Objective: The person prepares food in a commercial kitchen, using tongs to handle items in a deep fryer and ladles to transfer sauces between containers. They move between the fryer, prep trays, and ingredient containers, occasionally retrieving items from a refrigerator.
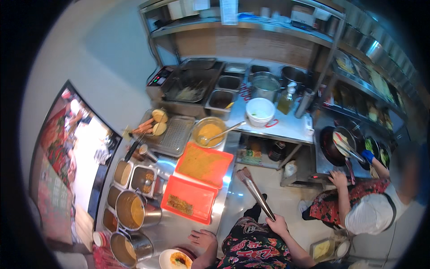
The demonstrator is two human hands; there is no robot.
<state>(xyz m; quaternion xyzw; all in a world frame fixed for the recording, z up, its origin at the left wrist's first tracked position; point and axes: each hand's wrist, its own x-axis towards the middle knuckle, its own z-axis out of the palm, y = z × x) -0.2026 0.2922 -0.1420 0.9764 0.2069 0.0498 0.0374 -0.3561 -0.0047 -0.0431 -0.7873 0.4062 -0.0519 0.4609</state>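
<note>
My right hand [278, 225] grips the handle end of long metal tongs [257, 195], which point up and left over the floor. Close to the steel counter's edge, my left hand [203, 239] rests palm down on the counter and holds nothing. Beside it, partly cut off by the frame, is a white bowl [164, 259] of food with an orange and dark topping. An orange-red plastic tray [205, 215] further up holds a brown rectangular slab [180, 204]. Touching that tray, a second orange-red tray [228, 159] carries a layer of yellowish crumbs [201, 166].
Steel pots [153, 215] of sauce stand at the left. A ladle [228, 132] leans in a bowl of yellow-orange mixture [211, 131]. Right of me, a co-worker [368, 213] handles a pan [331, 149] at a stove. A white tub [260, 111] sits on the back counter.
</note>
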